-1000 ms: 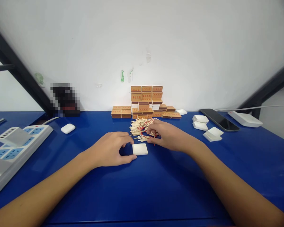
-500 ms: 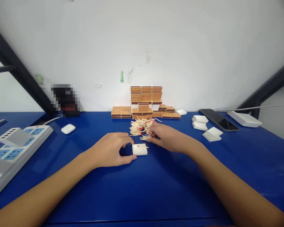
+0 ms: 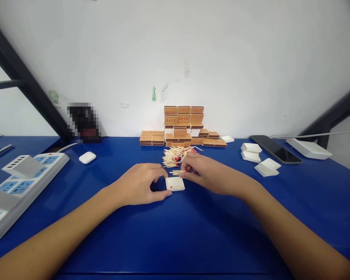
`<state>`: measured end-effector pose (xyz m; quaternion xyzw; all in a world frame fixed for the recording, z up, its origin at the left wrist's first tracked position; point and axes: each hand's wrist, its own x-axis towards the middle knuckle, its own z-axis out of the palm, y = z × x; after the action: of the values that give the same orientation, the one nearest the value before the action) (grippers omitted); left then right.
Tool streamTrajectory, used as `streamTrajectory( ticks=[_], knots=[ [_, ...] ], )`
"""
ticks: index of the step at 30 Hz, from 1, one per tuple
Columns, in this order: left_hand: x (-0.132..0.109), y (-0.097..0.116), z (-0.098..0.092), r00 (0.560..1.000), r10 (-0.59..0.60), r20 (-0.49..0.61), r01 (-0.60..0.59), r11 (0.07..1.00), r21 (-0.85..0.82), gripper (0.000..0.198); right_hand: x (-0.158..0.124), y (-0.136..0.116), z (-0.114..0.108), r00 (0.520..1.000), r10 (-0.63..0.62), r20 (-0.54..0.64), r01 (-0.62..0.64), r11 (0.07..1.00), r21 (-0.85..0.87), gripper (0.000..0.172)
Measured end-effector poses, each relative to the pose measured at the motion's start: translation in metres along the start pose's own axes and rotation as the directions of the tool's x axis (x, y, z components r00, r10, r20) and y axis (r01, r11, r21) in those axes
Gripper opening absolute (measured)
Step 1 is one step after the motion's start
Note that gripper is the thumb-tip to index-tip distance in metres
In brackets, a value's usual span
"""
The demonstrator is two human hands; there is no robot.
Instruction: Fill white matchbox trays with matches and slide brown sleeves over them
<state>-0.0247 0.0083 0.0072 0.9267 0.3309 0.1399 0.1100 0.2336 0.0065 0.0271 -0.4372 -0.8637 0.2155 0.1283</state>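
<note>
A small white matchbox tray lies on the blue table with a red-tipped match in it. My left hand holds the tray's left side between thumb and fingers. My right hand rests just right of the tray, its fingertips pinched on a few matches at the tray's far edge. Behind lies a loose pile of matches.
Orange matchboxes are stacked against the wall. Spare white trays and a black phone lie at the right. A white earbud case and a power strip sit at the left.
My right hand has drawn back from the match pile toward the tray with a few matches. A match now lies in the tray. My left hand has kept its hold.
</note>
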Motion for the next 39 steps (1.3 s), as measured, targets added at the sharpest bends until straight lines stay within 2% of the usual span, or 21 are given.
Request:
streamTrajectory(
  ticks=[10, 13, 17, 20, 23, 26, 28, 33, 39],
  knots=[
    [0.000, -0.003, 0.001, 1.000, -0.004, -0.008, 0.004, 1.000, 0.002, 0.029, -0.002, -0.008, 0.003, 0.997, -0.019, 0.073, 0.020, 1.000, -0.015, 0.014],
    [0.000, -0.003, 0.001, 1.000, -0.006, -0.005, 0.006, 1.000, -0.004, 0.027, -0.001, -0.011, 0.010, 0.996, -0.026, 0.088, 0.033, 0.996, -0.079, 0.010],
    [0.000, -0.002, 0.001, 1.000, -0.003, -0.008, 0.003, 1.000, -0.013, 0.026, 0.001, -0.013, 0.016, 0.998, -0.046, 0.052, 0.054, 0.985, -0.162, 0.008],
    [0.001, -0.001, 0.001, 1.000, -0.003, -0.009, 0.003, 1.000, -0.014, 0.027, 0.001, -0.011, 0.013, 0.997, -0.064, 0.035, 0.067, 0.991, -0.115, 0.004],
    [0.001, -0.002, 0.001, 1.000, -0.010, -0.001, 0.010, 1.000, -0.014, 0.027, 0.000, -0.006, 0.007, 0.998, -0.060, 0.017, 0.061, 0.994, -0.086, 0.009],
    [0.001, -0.002, 0.001, 1.000, -0.015, 0.005, 0.015, 1.000, -0.006, 0.028, 0.000, -0.001, 0.002, 0.998, -0.052, -0.019, 0.050, 0.994, -0.097, 0.003],
    [0.001, -0.002, 0.000, 1.000, -0.014, 0.004, 0.014, 1.000, -0.002, 0.028, -0.001, 0.000, -0.001, 0.998, -0.059, -0.035, 0.055, 0.993, -0.103, 0.008],
    [0.001, -0.001, -0.001, 1.000, -0.015, 0.009, 0.015, 1.000, 0.008, 0.029, -0.002, -0.002, -0.003, 0.997, -0.074, -0.021, 0.072, 0.994, -0.080, 0.012],
    [0.002, -0.001, 0.000, 1.000, -0.006, -0.007, 0.006, 1.000, 0.019, 0.028, 0.000, -0.002, 0.003, 0.999, -0.029, 0.022, 0.031, 0.994, -0.103, 0.011]
  ],
)
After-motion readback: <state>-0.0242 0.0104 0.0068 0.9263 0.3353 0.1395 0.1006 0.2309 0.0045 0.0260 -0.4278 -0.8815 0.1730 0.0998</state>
